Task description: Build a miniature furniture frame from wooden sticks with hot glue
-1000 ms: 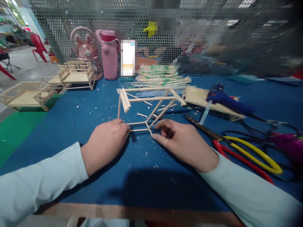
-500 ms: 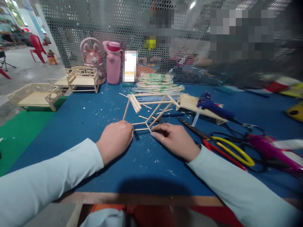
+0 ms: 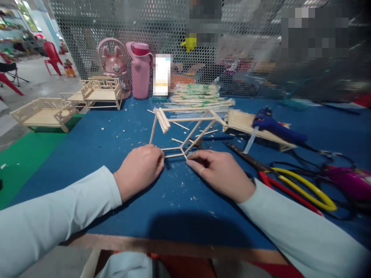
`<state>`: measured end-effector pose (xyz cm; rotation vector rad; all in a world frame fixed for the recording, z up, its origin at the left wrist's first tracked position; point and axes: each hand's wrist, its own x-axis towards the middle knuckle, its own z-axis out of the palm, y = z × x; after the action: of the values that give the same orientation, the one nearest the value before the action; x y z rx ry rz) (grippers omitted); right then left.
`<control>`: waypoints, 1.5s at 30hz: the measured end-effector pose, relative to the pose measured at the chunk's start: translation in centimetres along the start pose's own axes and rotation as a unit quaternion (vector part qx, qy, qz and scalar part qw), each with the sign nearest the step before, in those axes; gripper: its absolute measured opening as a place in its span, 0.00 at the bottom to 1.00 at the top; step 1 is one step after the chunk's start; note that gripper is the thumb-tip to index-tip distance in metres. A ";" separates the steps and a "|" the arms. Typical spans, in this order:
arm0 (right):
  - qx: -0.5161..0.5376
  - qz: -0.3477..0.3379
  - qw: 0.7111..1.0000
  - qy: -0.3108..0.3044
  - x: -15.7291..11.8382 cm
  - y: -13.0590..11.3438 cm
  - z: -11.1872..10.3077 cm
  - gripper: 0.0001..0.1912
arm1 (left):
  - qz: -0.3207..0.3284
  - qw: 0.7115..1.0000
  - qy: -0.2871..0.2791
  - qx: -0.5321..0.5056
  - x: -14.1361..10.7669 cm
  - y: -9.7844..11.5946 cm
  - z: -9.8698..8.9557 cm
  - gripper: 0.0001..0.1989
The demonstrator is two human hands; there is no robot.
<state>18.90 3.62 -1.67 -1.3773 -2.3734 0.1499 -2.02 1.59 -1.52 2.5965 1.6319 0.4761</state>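
A small frame of thin wooden sticks (image 3: 188, 119) stands over the blue table in front of me, with a few short sticks bunched at its upper left corner. My left hand (image 3: 141, 168) is closed around the frame's lower left end, its fingertips hidden behind the knuckles. With thumb and fingers, my right hand (image 3: 217, 168) pinches the lower right corner. Two parallel sticks run between the hands, and slanted ones rise to the top of the frame. Just right of my right hand lie scissors (image 3: 269, 175) with red and yellow handles.
Behind the frame are bundled sticks (image 3: 199, 94), a phone (image 3: 162, 75) and a pink bottle (image 3: 140, 73). Finished miniature benches (image 3: 43, 114) stand at left. A blue glue gun (image 3: 278, 129) rests on a stick panel (image 3: 240, 121) at right, with black cables nearby.
The view has shifted slightly, so the things at right appear farther right. Both hands keep their hold on the stick frame, which has hardly moved.
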 end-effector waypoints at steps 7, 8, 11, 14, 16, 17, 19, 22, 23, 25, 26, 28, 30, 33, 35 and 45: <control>-0.124 -0.162 0.978 0.039 0.2 -1.8 0.4 0.12 | -0.026 1.000 -0.013 0.000 -0.1 0.2 -0.3 0.11; -0.138 -0.169 0.976 0.016 0.5 -2.0 0.6 0.12 | -0.032 0.999 -0.010 0.002 -0.2 0.2 -0.4 0.11; -0.144 -0.148 0.978 -0.030 1.5 -2.4 1.2 0.11 | -0.051 0.998 -0.003 -0.035 -0.3 0.3 -0.9 0.11; -0.126 -0.129 0.983 -0.032 1.9 -2.2 1.6 0.11 | -0.090 0.981 -0.013 -0.170 -0.4 -0.5 -2.3 0.11; -0.124 -0.123 0.984 -0.034 1.8 -2.0 1.7 0.11 | -0.135 0.957 -0.039 -0.254 -0.3 -1.7 -3.4 0.10; -0.124 -0.123 0.984 -0.036 1.8 -2.0 1.7 0.11 | -0.158 0.949 -0.048 -0.270 -0.2 -2.4 -3.8 0.10; -0.123 -0.123 0.984 -0.034 1.7 -1.9 1.8 0.11 | -0.199 0.946 -0.064 -0.249 0.1 -3.7 -4.3 0.11; -0.123 -0.125 0.984 -0.025 1.7 -1.9 1.8 0.11 | -0.189 0.961 -0.047 -0.195 0.5 -4.6 -4.2 0.15; -0.124 -0.126 0.984 -0.024 1.7 -1.9 1.8 0.11 | -0.176 0.967 -0.042 -0.182 0.5 -4.6 -4.0 0.17; -0.124 -0.127 0.984 -0.028 1.7 -1.9 1.7 0.11 | -0.154 0.972 -0.044 -0.170 0.5 -4.1 -3.5 0.20; -0.125 -0.126 0.984 -0.031 1.7 -1.9 1.7 0.11 | -0.146 0.973 -0.045 -0.171 0.4 -3.8 -3.3 0.20; -0.127 -0.126 0.983 -0.032 1.8 -2.0 1.7 0.11 | -0.133 0.974 -0.039 -0.178 0.4 -3.3 -2.8 0.20; -0.129 -0.126 0.983 -0.029 1.8 -2.1 1.7 0.11 | -0.118 0.976 -0.027 -0.180 0.4 -3.2 -2.4 0.19; -0.128 -0.122 0.984 -0.029 2.0 -2.2 1.7 0.11 | -0.089 0.979 -0.011 -0.184 0.6 -3.6 -1.7 0.18; -0.124 -0.127 0.984 -0.029 2.1 -2.3 1.8 0.10 | -0.067 0.978 -0.001 -0.196 0.8 -3.9 -1.4 0.15; -0.017 -0.270 0.961 0.052 0.2 -2.2 1.2 0.11 | -0.134 0.970 0.039 -0.198 1.3 -4.9 -0.6 0.12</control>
<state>16.53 2.82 -2.12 -0.6845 -2.5684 -0.1123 -5.90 4.81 -1.63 2.0613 1.6708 0.7978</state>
